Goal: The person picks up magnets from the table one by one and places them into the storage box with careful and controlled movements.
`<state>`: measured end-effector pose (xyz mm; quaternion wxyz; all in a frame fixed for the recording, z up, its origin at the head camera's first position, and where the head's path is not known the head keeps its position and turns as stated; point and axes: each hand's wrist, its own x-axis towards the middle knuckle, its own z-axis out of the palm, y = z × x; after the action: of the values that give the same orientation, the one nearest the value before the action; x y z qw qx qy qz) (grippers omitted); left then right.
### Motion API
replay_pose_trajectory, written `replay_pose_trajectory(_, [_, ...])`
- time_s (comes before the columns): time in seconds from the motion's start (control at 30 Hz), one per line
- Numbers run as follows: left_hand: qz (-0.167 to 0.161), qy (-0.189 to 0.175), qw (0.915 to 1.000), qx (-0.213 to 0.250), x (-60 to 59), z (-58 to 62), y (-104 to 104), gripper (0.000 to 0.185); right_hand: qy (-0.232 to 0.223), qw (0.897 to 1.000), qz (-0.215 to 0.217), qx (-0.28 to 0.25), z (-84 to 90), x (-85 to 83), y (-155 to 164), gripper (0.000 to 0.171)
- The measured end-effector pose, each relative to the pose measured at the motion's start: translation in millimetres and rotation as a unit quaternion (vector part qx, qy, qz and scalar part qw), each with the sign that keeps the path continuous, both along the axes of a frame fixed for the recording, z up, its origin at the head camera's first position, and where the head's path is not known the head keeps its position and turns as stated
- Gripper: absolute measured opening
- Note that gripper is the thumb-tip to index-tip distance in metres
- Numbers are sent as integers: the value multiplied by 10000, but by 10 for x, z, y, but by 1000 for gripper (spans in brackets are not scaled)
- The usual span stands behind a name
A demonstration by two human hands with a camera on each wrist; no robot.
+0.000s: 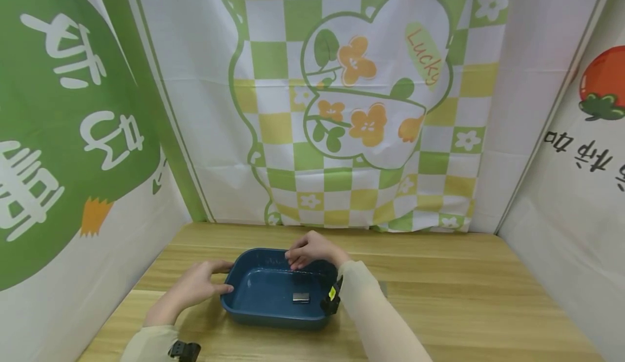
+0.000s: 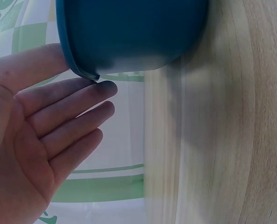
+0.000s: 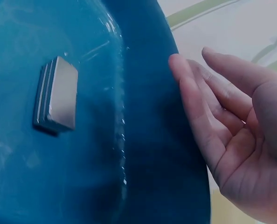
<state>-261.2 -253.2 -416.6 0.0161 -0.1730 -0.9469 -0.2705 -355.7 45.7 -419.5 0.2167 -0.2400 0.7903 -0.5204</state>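
Centrally on the near part of the wooden table (image 1: 439,297) sits a dark blue basin (image 1: 263,307), rectangular with rounded corners and holding shallow water. Lying flat on its bottom, toward the right near corner, is a small silver metal block (image 1: 301,297); the right wrist view shows it as a layered rectangular piece under the water.

The left hand (image 1: 195,286) is at the basin's left rim, fingers straight and spread, thumb against the rim; in the left wrist view the fingertips (image 2: 103,88) lie just under the rim's lip, without curling round it. The right hand (image 1: 312,251) reaches over the far rim, fingers relaxed and extended beside the inner far wall, and grips nothing; whether it touches the wall cannot be told. The right forearm, in a pale sleeve (image 1: 366,302) with a black wrist strap (image 1: 332,299), crosses the basin's right edge and hides part of it.

Printed cloth panels close in the table on three sides: a green and white checked curtain (image 1: 351,107) with orange flowers at the far side, a green banner (image 1: 58,107) at the left, a white one with a tomato (image 1: 605,77) at the right.
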Motion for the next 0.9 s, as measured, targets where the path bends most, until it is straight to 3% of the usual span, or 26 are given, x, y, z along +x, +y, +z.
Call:
replay_pose_trajectory(0.33, [-84,72,9999,56,-12,-14,-6,52,297,9988,-57,383,137,52,138,25])
replay_pose_trajectory(0.53, [-111,29,9999,68,-16,-13,-14,53,652,9955,-2,688,149,36,223,26])
replay_pose_trajectory(0.9, [-140,47,9999,49,-18,-18,-18,54,855,9924,-23,885,163,61,355,24])
